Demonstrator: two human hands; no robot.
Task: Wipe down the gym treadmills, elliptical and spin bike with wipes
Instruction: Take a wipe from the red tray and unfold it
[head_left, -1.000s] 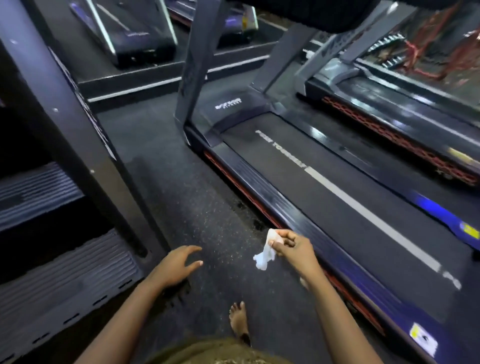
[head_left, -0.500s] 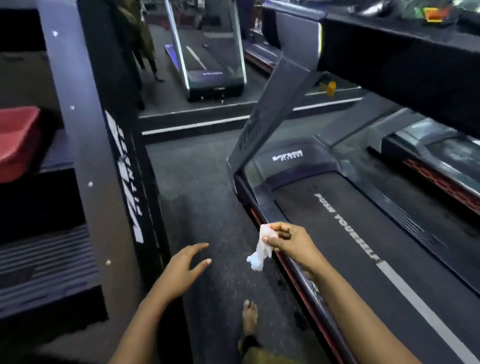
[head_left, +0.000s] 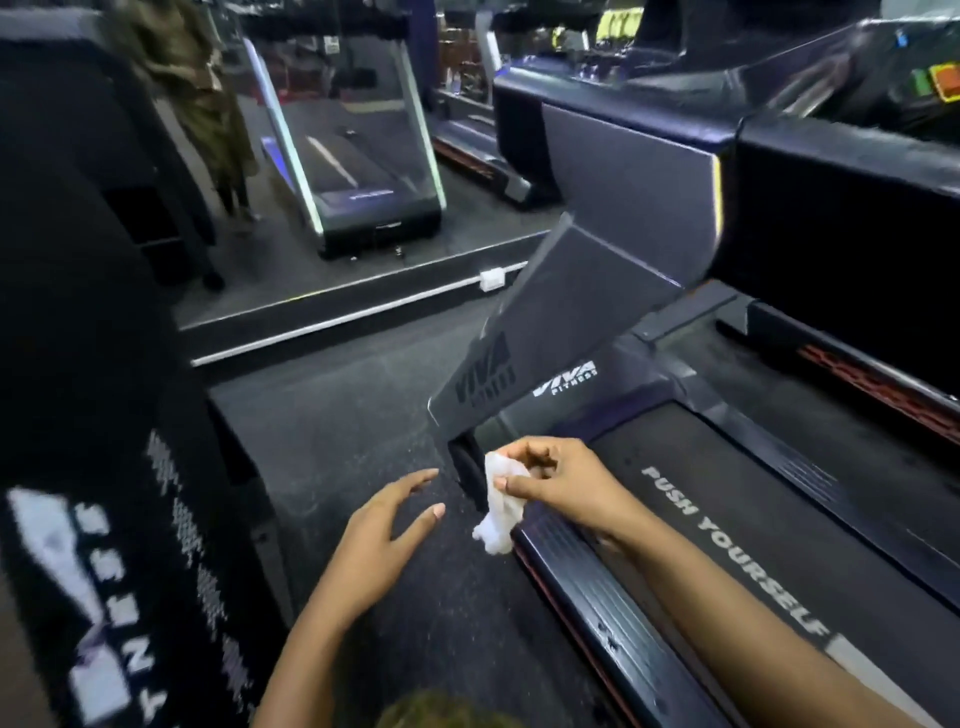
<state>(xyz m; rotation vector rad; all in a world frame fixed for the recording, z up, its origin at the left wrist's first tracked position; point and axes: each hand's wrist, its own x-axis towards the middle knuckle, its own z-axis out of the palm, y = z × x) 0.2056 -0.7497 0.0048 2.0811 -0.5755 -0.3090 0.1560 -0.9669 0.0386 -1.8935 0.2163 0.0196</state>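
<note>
A black treadmill (head_left: 737, 519) fills the right half of the view, its belt printed "PUSH YOURSELF" and its slanted upright (head_left: 550, 322) marked "VIVA". My right hand (head_left: 561, 480) pinches a crumpled white wipe (head_left: 497, 512) that dangles over the front end of the treadmill's left side rail (head_left: 587, 597), near the foot of the upright. My left hand (head_left: 382, 530) hovers over the floor just left of the wipe, fingers spread and holding nothing. A second treadmill's dark frame (head_left: 104, 415) stands close on my left.
A dark speckled aisle floor (head_left: 337, 431) runs between the two machines. Ahead, a mirror (head_left: 332, 156) reflects a treadmill and a person in olive clothing. A raised step with a white edge strip (head_left: 363, 312) crosses the floor. Another treadmill (head_left: 883, 379) lies at far right.
The view has tilted up and moved forward along the treadmill toward its upright. My right hand kept the wipe and now sits near the rail's front end; my left hand stayed open beside it.
</note>
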